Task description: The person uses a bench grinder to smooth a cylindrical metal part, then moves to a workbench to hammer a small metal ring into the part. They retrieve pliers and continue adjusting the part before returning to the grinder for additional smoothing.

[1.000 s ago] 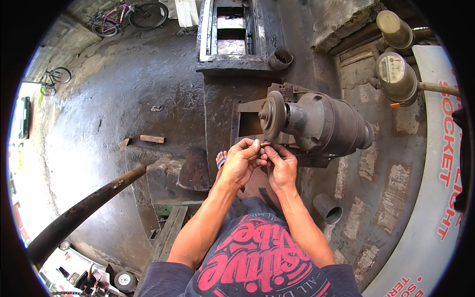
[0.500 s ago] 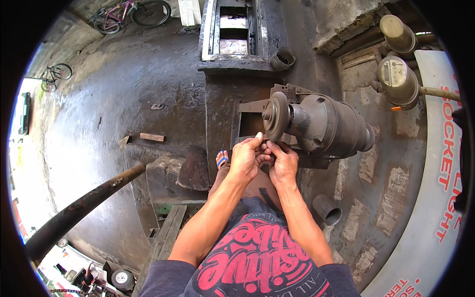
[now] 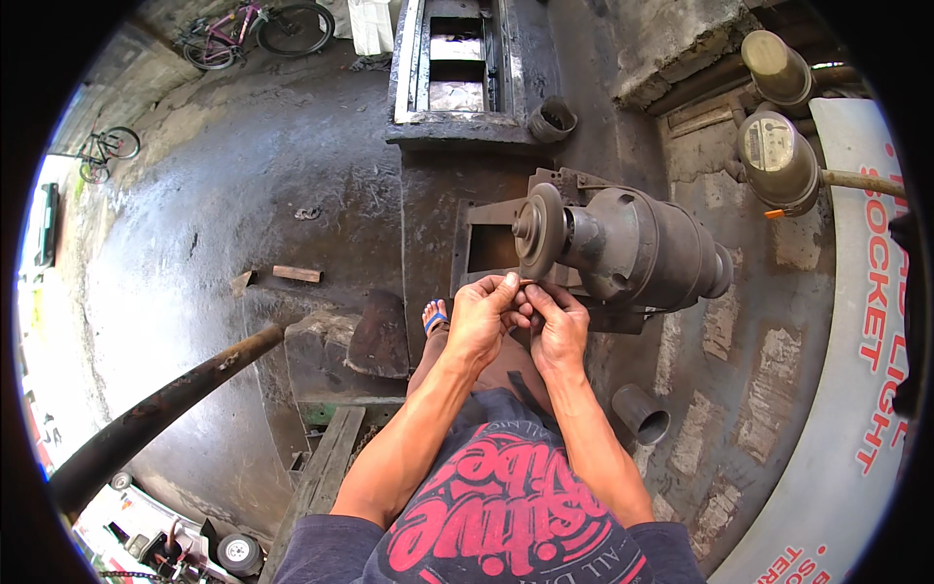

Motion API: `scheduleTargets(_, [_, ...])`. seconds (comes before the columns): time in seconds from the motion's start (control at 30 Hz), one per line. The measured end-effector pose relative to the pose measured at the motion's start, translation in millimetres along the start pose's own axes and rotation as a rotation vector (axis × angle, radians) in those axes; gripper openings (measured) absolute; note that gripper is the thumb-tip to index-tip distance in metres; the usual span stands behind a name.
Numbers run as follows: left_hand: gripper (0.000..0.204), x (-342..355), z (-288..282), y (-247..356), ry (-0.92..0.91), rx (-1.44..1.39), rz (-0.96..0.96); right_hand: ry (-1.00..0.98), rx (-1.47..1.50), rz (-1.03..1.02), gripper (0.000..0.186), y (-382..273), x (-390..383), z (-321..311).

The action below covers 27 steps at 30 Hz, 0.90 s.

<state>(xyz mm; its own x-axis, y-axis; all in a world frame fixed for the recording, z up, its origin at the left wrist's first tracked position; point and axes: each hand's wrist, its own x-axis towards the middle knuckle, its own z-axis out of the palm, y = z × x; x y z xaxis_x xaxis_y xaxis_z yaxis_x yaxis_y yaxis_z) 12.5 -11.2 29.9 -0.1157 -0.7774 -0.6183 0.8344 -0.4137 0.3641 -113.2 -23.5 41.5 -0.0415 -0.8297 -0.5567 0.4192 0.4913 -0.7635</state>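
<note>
A grinding wheel sits on the shaft of a dusty brown electric motor. Just below the wheel's near edge, my left hand and my right hand come together, fingers closed in pinches. Between the fingertips shows a small thin reddish-brown piece, mostly covered by the fingers; its kind cannot be made out. It lies very close to the wheel's rim, and whether it touches I cannot tell.
A metal frame supports the grinder. Ahead stands a dark bench with a rectangular opening. At left are a long dark pipe and a brick-like block. A short pipe and a printed sheet lie at right.
Both hands have drawn slightly back toward me from the wheel's lower rim, still pinched together. My left thumb has come down a little. The grinder stays in place.
</note>
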Motion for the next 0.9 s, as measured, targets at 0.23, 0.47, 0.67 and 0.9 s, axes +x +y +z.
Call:
scheduleTargets(0.23, [0.022, -8.3, -6.7, 10.1, -0.077, 0.170, -0.006, -0.018, -0.011, -0.007, 0.013, 5.3, -6.8, -8.4])
scheduleTargets(0.47, [0.021, 2.3, -6.2, 11.0, -0.012, 0.190, -0.031, -0.047, 0.109, 0.024, 0.015, 6.4, -2.8, -2.7])
scheduleTargets(0.67, [0.020, 1.3, -1.6, 10.6, 0.011, 0.244, 0.048, -0.031, 0.120, 0.035, 0.013, 5.5, 1.9, -0.6])
scheduleTargets(0.9, [0.024, -31.0, 7.7, 22.8, -0.039, 0.163, -0.042, -0.066, -0.040, 0.011, 0.013, -17.4, -28.5, 5.7])
